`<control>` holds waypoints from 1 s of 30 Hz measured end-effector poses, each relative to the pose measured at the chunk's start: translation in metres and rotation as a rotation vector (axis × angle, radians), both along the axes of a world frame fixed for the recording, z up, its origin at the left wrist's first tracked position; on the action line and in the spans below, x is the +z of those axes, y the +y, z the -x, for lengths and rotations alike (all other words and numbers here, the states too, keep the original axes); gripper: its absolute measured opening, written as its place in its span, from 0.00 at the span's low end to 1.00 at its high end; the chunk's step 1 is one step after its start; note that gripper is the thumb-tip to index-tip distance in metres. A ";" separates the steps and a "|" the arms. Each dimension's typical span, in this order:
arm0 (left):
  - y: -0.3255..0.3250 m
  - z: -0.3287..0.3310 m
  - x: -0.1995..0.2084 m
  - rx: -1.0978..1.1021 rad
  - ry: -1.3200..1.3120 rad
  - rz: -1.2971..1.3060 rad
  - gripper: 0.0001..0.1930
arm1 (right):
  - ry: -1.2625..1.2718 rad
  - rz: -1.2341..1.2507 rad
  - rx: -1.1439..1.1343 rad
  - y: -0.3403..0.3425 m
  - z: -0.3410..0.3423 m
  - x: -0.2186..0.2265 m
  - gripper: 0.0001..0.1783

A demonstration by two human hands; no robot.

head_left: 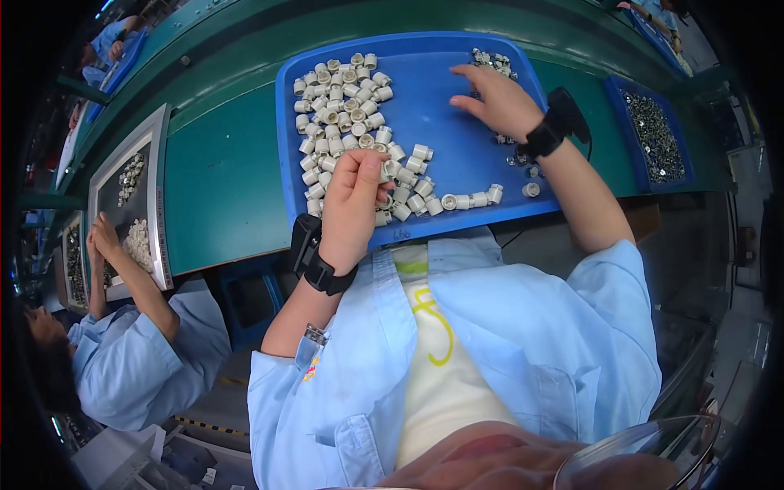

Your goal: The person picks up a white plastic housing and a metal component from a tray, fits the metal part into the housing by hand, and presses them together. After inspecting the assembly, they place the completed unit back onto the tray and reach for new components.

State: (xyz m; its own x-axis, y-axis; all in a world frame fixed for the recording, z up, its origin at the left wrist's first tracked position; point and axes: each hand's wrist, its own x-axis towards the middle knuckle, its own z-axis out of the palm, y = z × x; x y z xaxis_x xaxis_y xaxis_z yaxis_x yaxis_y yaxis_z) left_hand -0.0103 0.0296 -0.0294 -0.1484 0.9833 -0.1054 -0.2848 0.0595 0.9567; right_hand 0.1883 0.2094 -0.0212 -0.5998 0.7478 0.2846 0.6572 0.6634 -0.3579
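A large blue tray [437, 72] lies before me, its left half heaped with small off-white cylindrical sockets [336, 100]. My left hand [353, 200] is over the near part of that heap, thumb and fingers pinched on a white socket [389, 170] that is partly covered by the fingertips. Toward the tray's far right corner, my right hand [502, 104] hovers with thumb and forefinger apart and nothing visible between them. Small shiny metal parts [495, 60] lie just beyond it, and more show beneath its wrist. A short row of sockets [472, 201] lies along the near edge.
A second blue tray [688, 167] full of small metal parts stands at the right. On the left, a co-worker's hands [102, 237] are over a grey-framed tray [160, 196] with white and metal parts. The green bench [220, 188] runs between, with a blue stool [249, 286] below.
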 end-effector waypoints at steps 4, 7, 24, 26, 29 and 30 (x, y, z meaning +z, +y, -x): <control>-0.002 -0.003 0.000 -0.002 -0.015 -0.016 0.10 | -0.250 0.196 -0.055 0.020 -0.011 -0.025 0.17; -0.002 -0.002 0.001 -0.026 -0.011 -0.022 0.10 | 0.134 0.491 0.115 0.006 -0.008 -0.003 0.15; -0.004 -0.013 0.015 -0.279 -0.056 -0.128 0.12 | 0.995 0.738 0.536 -0.110 0.029 0.000 0.13; -0.004 -0.014 0.011 -0.270 -0.069 -0.121 0.12 | 0.916 0.613 0.504 -0.112 0.031 0.008 0.13; -0.004 -0.015 0.006 -0.223 0.110 -0.236 0.11 | 0.832 0.479 0.489 -0.110 0.027 0.007 0.13; -0.003 -0.016 0.003 -0.225 0.110 -0.234 0.11 | 0.785 0.405 0.494 -0.108 0.024 0.006 0.14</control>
State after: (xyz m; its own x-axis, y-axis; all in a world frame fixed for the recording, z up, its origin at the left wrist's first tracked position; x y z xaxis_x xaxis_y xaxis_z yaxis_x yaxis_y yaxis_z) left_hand 0.0055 0.0265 -0.0261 0.0774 0.9883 0.1312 -0.1839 -0.1152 0.9762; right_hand 0.1641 0.1019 -0.0153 -0.6204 0.5946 0.5115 -0.1758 0.5301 -0.8295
